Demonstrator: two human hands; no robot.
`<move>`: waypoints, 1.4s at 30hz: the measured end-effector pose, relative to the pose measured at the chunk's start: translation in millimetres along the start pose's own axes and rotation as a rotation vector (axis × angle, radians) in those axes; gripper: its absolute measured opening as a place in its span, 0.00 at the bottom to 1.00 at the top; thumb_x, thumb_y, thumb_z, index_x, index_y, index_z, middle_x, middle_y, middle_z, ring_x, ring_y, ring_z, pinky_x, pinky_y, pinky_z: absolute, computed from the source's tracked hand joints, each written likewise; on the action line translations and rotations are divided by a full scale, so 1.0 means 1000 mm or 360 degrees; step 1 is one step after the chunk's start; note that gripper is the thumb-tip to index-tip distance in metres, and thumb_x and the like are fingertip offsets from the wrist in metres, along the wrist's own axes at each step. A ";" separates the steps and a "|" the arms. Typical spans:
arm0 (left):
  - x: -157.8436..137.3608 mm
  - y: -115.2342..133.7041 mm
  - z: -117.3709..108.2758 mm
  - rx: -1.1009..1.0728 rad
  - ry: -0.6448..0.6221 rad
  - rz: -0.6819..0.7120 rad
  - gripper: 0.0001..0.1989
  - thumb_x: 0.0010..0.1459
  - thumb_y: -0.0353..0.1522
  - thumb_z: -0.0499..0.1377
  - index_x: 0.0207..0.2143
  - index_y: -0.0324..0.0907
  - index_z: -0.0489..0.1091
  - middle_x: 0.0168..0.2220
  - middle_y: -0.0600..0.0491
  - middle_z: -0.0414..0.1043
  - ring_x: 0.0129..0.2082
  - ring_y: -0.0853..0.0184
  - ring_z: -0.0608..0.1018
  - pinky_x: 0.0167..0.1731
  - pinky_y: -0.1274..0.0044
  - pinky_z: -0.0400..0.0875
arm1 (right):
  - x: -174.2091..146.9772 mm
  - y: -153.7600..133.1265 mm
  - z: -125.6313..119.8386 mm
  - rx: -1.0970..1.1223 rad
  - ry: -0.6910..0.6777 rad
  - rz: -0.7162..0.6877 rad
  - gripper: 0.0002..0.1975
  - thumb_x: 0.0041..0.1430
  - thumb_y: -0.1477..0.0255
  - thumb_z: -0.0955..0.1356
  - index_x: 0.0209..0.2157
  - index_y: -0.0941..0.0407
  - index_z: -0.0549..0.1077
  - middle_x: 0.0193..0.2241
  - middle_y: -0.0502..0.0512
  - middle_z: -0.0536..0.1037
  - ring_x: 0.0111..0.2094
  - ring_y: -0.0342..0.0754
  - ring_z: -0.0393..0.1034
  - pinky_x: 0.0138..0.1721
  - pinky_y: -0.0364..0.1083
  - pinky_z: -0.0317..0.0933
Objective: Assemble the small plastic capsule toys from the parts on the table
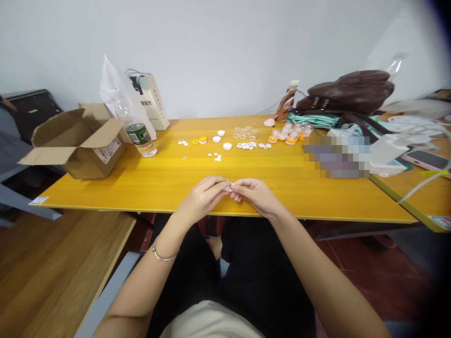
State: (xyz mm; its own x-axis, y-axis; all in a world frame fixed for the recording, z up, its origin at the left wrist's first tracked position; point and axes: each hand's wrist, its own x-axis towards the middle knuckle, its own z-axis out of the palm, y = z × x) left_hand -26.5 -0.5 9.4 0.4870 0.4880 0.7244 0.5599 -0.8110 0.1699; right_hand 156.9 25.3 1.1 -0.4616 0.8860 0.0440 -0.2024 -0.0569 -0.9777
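Over the front part of the table my left hand [207,196] and my right hand [256,196] meet, fingers closed. Pinched between their fingertips is a small white piece with cut-outs [228,188], mostly covered by the fingers. It resembles the pile of small white cut-out pieces [246,146] farther back. Near that pile lie white round caps [227,146], a yellow round cap [203,140] and several clear small cups [243,133]. Small white discs [218,158] are scattered beyond my hands, and more tiny white bits [182,142] lie to their left.
On the left stand an open cardboard box [95,152], a water bottle [141,141] and a paper bag [155,103]. Orange-and-clear items [293,135], a brown drink bottle [286,103] and a dark brown bag [347,91] sit at the right. A phone [428,160] lies farther right.
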 end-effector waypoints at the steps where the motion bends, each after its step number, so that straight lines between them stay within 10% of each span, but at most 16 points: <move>1: -0.001 0.003 -0.001 -0.0005 -0.0002 -0.0006 0.12 0.59 0.27 0.54 0.45 0.38 0.67 0.40 0.45 0.70 0.41 0.67 0.73 0.43 0.73 0.71 | -0.002 0.000 -0.001 0.0002 -0.0026 0.0000 0.08 0.45 0.68 0.73 0.23 0.59 0.76 0.19 0.48 0.75 0.19 0.35 0.65 0.23 0.37 0.58; 17: -0.007 0.081 -0.035 -0.0364 0.0201 -0.0406 0.13 0.54 0.24 0.58 0.43 0.42 0.70 0.39 0.49 0.71 0.38 0.68 0.75 0.38 0.76 0.71 | -0.064 -0.053 0.020 -0.0282 -0.0305 -0.0001 0.05 0.49 0.70 0.71 0.26 0.57 0.78 0.21 0.50 0.78 0.23 0.40 0.70 0.29 0.40 0.67; 42: -0.001 0.099 -0.026 -0.0629 0.0444 -0.0682 0.13 0.53 0.25 0.60 0.41 0.44 0.73 0.38 0.51 0.72 0.38 0.68 0.75 0.38 0.77 0.73 | -0.077 -0.052 0.034 -0.0602 -0.0079 -0.0388 0.11 0.56 0.66 0.66 0.25 0.57 0.67 0.21 0.47 0.66 0.23 0.38 0.59 0.25 0.39 0.55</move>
State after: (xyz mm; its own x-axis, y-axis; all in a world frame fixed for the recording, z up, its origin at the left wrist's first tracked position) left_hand 11.4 -89.9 42.7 0.0528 0.7358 0.6751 0.3508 -0.6466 0.6774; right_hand 173.9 -55.3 55.3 -0.4823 0.8290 0.2832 0.0154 0.3312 -0.9434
